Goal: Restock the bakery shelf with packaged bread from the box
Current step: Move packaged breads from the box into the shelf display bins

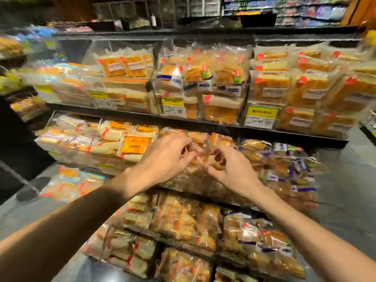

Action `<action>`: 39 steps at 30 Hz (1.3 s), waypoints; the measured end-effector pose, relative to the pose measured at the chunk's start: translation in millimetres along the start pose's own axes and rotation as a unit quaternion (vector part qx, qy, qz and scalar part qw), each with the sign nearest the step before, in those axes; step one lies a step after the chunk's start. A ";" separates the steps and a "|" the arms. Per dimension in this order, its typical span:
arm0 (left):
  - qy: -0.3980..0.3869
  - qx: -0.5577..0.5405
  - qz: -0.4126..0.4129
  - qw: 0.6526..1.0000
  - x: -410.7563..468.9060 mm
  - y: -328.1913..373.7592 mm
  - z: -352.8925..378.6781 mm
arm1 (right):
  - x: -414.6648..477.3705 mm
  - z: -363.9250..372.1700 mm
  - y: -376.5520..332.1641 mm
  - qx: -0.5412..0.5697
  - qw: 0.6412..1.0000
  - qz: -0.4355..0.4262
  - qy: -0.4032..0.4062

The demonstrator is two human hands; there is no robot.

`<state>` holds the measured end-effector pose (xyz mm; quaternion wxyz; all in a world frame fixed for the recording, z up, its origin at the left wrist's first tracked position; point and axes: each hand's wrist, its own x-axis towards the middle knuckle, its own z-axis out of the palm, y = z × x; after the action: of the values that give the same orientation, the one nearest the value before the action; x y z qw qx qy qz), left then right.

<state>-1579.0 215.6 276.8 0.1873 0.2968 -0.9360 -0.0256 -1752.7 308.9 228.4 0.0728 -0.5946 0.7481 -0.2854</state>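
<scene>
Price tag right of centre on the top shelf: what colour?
Price tag: yellow above, white below; head view.

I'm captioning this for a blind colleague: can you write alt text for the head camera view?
The left hand and right hand meet at a bakery display's middle shelf, pinching a clear bread package between them. Shelves above and below are packed with wrapped loaves, with yellow price tags on the upper shelf's edge.

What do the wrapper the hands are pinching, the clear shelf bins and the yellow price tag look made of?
Clear crinkled bread wrapper: thin glossy plastic film, going by glints and creases. Transparent shelf bin: rigid clear plastic, probably acrylic; its edges catch light. Yellow price tag: likely matt printed paper.
</scene>
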 end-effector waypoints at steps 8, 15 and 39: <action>-0.057 0.158 -0.181 0.969 -267.1 -178.9 -114.9 | -22.1 163.9 -273.2 -0.010 0.950 -0.273 -0.150; -0.038 0.174 -0.451 0.874 -493.8 -259.8 -175.8 | -32.8 443.0 -409.2 0.035 0.865 -0.402 -0.298; 0.002 0.003 -0.772 0.635 -821.4 -725.8 -170.2 | -40.7 768.6 -923.4 -0.041 0.714 -0.474 -0.514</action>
<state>-501.4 93.7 43.7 0.1004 0.9121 -0.3651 -0.1571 -613.4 -34.7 58.0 0.2769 -0.9286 0.2267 0.0982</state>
